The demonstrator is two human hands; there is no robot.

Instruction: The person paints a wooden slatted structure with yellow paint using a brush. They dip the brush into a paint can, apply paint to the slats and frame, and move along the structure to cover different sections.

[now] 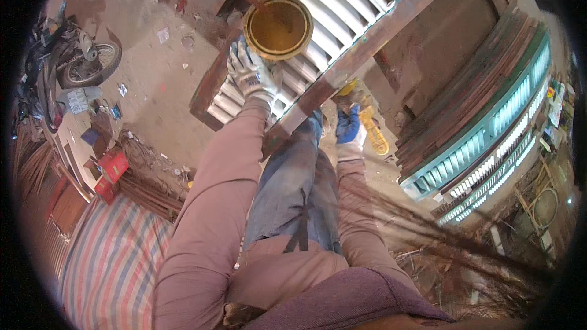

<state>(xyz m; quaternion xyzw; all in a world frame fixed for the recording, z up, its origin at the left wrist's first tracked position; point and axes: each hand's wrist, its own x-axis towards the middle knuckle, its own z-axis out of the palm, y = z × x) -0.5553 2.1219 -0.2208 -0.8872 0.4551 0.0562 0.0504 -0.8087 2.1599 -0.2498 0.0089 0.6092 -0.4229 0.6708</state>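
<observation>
My left hand, in a white and grey work glove, lies against a round open can with its fingers stretched and spread. Yellow-brown matter fills the can, and its rim covers part of the glove. Beneath them runs a louvred wooden shutter with white slats and a worn brown frame. My right hand, in a blue-palmed glove, is closed beside the shutter's near edge. What it grips is hard to make out; a yellow piece shows just beyond its fingers. A yellow perforated object appears right beside that hand.
To the right stand several stacked shutters, some teal and white. A motorbike wheel is at the far left, with a red box below it. Striped sheeting covers something at lower left. Litter is scattered over the dirt floor.
</observation>
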